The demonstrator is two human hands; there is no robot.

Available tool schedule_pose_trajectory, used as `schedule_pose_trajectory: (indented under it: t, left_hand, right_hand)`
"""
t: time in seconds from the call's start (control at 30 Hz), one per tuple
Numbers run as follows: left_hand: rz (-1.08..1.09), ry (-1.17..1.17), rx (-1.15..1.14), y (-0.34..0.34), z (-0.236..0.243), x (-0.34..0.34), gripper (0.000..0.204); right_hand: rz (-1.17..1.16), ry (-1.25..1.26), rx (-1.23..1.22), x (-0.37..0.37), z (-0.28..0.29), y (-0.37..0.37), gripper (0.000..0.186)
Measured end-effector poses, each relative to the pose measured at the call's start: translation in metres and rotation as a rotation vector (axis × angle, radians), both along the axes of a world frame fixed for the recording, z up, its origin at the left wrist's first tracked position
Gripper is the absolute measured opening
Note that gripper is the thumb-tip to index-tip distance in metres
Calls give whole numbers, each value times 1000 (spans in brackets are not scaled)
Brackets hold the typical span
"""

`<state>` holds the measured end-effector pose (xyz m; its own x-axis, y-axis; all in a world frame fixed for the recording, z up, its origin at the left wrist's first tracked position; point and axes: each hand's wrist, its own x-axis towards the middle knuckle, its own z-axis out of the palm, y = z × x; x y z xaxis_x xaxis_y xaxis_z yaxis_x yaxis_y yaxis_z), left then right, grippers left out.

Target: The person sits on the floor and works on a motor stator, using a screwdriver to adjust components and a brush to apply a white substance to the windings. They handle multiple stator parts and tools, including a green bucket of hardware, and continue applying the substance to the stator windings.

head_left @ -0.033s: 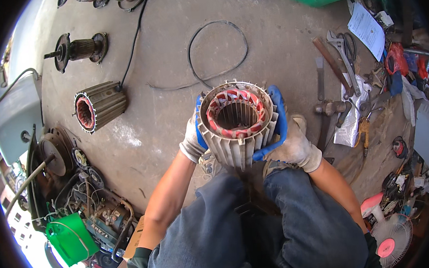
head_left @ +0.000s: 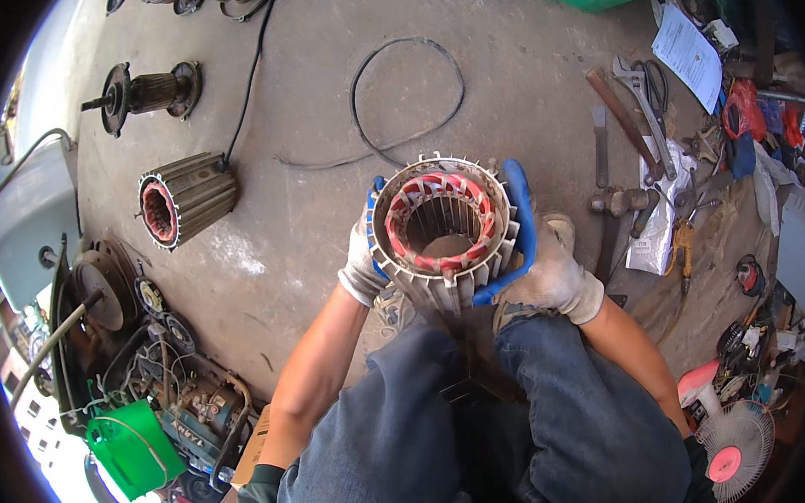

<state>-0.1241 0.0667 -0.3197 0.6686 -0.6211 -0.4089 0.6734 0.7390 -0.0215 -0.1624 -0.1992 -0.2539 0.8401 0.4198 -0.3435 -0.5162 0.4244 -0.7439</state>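
Observation:
Between my two gloved hands is a motor stator (head_left: 441, 284), a finned metal housing with a ring of red-wrapped windings (head_left: 399, 245) inside its upper rim. Its bore faces up toward me, and the floor shows through it. My left hand (head_left: 363, 254), in a white and blue glove, grips the left side of the housing. On the right side, my right hand (head_left: 534, 260) wraps the fins, its blue fingers spread along the wall. The stator is above the floor between my shoes, in front of my knees. Its underside is hidden.
A second stator (head_left: 192, 200) lies on its side to the left, with a rotor (head_left: 153, 91) beyond it. A black cable (head_left: 459, 82) loops ahead. Right are an adjustable wrench (head_left: 645, 112), a hammer (head_left: 616, 203) and a fan (head_left: 736, 452). A green bucket (head_left: 135, 449) stands left.
The stator has tipped slightly in my hands, so more of the floor shows through its bore. Both hands keep their hold, and the surroundings stay put.

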Motion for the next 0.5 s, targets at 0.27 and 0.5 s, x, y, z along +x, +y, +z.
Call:
schedule_pose_trajectory:
  t: [0.27, 0.5]
  left_hand:
    - [-258, -594, 980, -10, -3, -25, 43]
    - [-283, -867, 1164, -8, 15, 13, 43]
  right_hand:
    - [329, -590, -850, -27, -21, -14, 121]
    - [294, -736, -993, -12, -33, -14, 118]
